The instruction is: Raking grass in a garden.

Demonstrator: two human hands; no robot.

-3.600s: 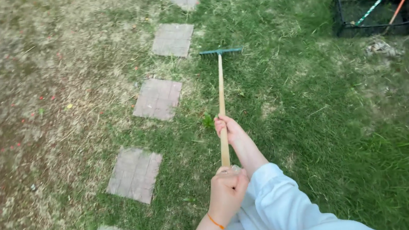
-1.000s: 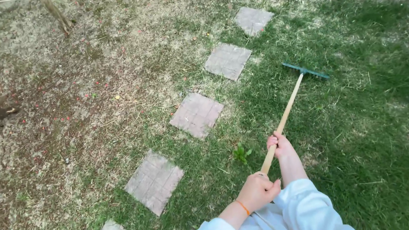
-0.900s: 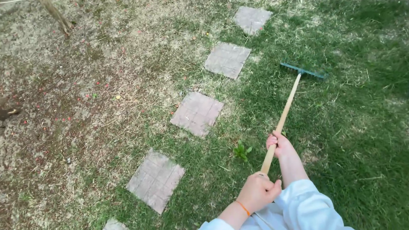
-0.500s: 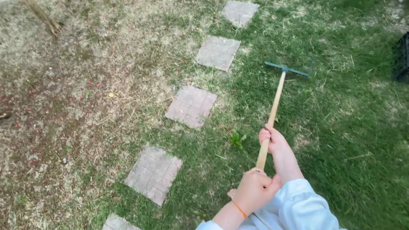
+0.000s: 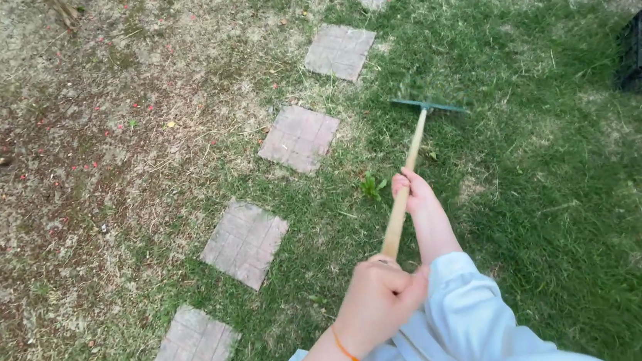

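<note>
Both hands grasp the rake (image 5: 406,177): left hand (image 5: 378,299) clenched around the handle's near end, right hand (image 5: 412,192) closed around it farther along. Since half a second ago, the rake head (image 5: 429,107) has drawn nearer over the grass (image 5: 553,183), right of the paving stones (image 5: 299,137); a pull stroke appears underway

Soft even daylight, faint shadows, slight motion blur
</note>
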